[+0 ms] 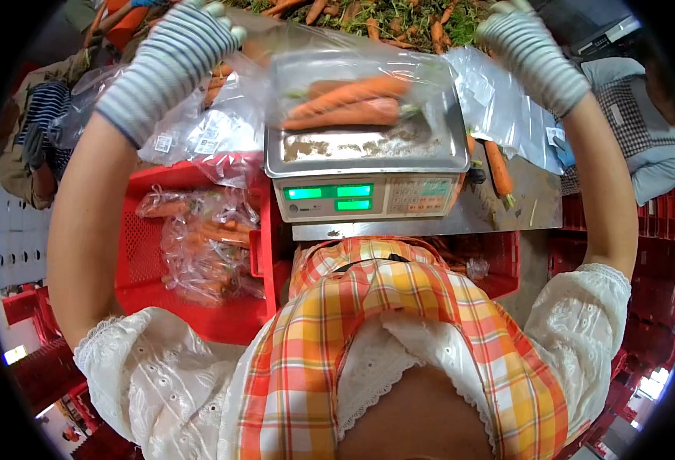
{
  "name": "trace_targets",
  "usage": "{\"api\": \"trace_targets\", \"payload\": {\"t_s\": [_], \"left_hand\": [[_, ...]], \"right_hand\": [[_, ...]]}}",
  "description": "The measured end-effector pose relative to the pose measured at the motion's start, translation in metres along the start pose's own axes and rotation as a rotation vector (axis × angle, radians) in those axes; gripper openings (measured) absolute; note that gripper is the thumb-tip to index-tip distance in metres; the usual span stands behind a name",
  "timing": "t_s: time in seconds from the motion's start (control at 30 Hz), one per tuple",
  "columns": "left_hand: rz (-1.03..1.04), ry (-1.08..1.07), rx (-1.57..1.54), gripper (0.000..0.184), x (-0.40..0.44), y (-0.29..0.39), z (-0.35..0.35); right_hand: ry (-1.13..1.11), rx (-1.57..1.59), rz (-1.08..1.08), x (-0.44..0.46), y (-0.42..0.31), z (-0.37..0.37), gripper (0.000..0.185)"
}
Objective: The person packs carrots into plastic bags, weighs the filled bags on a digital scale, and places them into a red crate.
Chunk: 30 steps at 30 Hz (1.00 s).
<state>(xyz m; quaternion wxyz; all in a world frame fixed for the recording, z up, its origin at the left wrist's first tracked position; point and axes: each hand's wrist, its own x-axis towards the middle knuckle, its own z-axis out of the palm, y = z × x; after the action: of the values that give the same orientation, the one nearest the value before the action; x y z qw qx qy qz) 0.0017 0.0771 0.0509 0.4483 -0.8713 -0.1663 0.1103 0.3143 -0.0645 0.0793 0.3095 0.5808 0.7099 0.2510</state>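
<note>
A clear plastic bag of carrots (345,106), blurred by motion, is over the steel pan of a digital weighing scale (360,165). My left hand (180,61), in a grey-and-white striped glove, is up at the left, its fingers curled at the bag's upper left end, where the film runs up to them. My right hand (529,57), gloved the same way, is raised at the upper right, above some flat clear bags (498,100). Its fingertips are smeared by motion and partly cut off by the frame's top. The scale's displays glow green, their digits unreadable.
Loose carrots with green tops (399,23) are heaped at the back. More clear bags (211,126) lie left of the scale. A red crate (134,253) holds bagged carrots. One loose carrot (498,170) lies to the right. Other people (637,130) stand at both sides.
</note>
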Motion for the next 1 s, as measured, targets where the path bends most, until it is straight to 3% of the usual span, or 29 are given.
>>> {"api": "trace_targets", "payload": {"t_s": [0.07, 0.1, 0.17, 0.2, 0.27, 0.3, 0.33, 0.4, 0.5, 0.57, 0.6, 0.63, 0.67, 0.7, 0.73, 0.8, 0.83, 0.87, 0.9, 0.93, 0.97, 1.0], "left_hand": [[-0.005, 0.539, -0.159, 0.023, 0.007, -0.007, -0.012], [-0.004, 0.547, -0.156, 0.023, 0.011, -0.007, -0.031], [-0.001, 0.529, -0.29, 0.017, 0.019, -0.005, -0.072], [-0.001, 0.522, -0.353, 0.018, 0.023, -0.004, -0.084], [0.003, 0.641, -0.381, 0.024, 0.03, 0.002, -0.064], [0.002, 0.649, -0.367, 0.027, 0.029, -0.004, -0.062], [0.013, 0.661, -0.358, 0.027, 0.023, -0.008, -0.06], [-0.131, 0.636, -0.528, 0.027, 0.01, -0.014, -0.048], [-0.173, 0.673, -0.612, 0.026, -0.008, -0.018, -0.027], [-0.224, 0.723, -0.705, 0.025, -0.009, -0.016, -0.021], [-0.223, 0.723, -0.705, 0.025, -0.005, -0.016, -0.027], [-0.299, 0.853, -0.662, 0.026, 0.0, -0.014, -0.039], [-0.377, 0.983, -0.615, 0.026, 0.005, -0.012, -0.047], [-0.358, 0.958, -0.601, 0.029, 0.011, -0.012, -0.049], [-0.528, 0.705, -0.896, 0.031, 0.012, 0.001, -0.059], [-0.489, 0.524, -2.012, 0.042, 0.035, 0.011, -0.048], [-0.496, 0.377, -2.214, 0.047, 0.038, 0.014, -0.062], [-0.354, 0.429, -2.25, 0.052, 0.053, 0.021, -0.05], [-0.228, 0.364, -2.368, 0.057, 0.063, 0.028, -0.05], [-0.096, 0.294, -2.482, 0.062, 0.073, 0.037, -0.053], [-0.093, 0.35, -2.451, 0.067, 0.082, 0.051, -0.058], [-0.091, 0.407, -2.417, 0.074, 0.092, 0.064, -0.065]], "right_hand": [[0.555, 0.704, 0.196, -0.01, 0.026, -0.002, 0.009], [0.652, 1.172, 0.419, -0.014, 0.014, -0.038, 0.008], [0.757, 1.546, 0.288, -0.012, -0.003, -0.037, 0.02], [0.756, 1.426, -0.055, -0.006, -0.007, -0.001, 0.04], [0.651, 1.109, -0.333, -0.001, -0.052, -0.045, 0.042], [0.711, 0.994, -0.354, 0.016, -0.081, -0.022, 0.045], [0.768, 0.879, -0.373, 0.029, -0.108, 0.007, 0.049], [0.131, 0.516, -0.392, 0.025, -0.099, 0.027, 0.055], [0.37, 0.586, -0.226, 0.013, -0.05, 0.073, 0.025], [0.452, 0.442, -0.065, 0.011, -0.025, 0.051, 0.02], [0.347, 0.196, -0.09, 0.004, -0.009, 0.016, 0.02], [0.592, 0.104, 0.009, 0.012, 0.002, 0.02, 0.011], [0.658, 0.189, 0.049, 0.005, 0.013, 0.001, 0.013], [0.728, 0.278, 0.083, -0.002, 0.024, -0.018, 0.017], [0.98, 0.335, 0.131, -0.005, 0.029, -0.012, 0.02], [0.388, 0.823, 0.557, -0.003, 0.02, -0.001, 0.035], [0.26, 1.305, 0.443, -0.006, 0.018, 0.013, 0.042], [0.11, 1.773, 0.296, -0.005, 0.015, 0.025, 0.05], [0.124, 2.149, 0.183, 0.003, -0.003, 0.036, 0.047], [0.505, 2.11, 0.037, 0.006, -0.027, 0.043, 0.042], [0.441, 2.037, 0.214, 0.01, -0.045, 0.027, 0.037], [0.626, 2.152, 0.035, 0.009, -0.068, 0.006, 0.034]]}}
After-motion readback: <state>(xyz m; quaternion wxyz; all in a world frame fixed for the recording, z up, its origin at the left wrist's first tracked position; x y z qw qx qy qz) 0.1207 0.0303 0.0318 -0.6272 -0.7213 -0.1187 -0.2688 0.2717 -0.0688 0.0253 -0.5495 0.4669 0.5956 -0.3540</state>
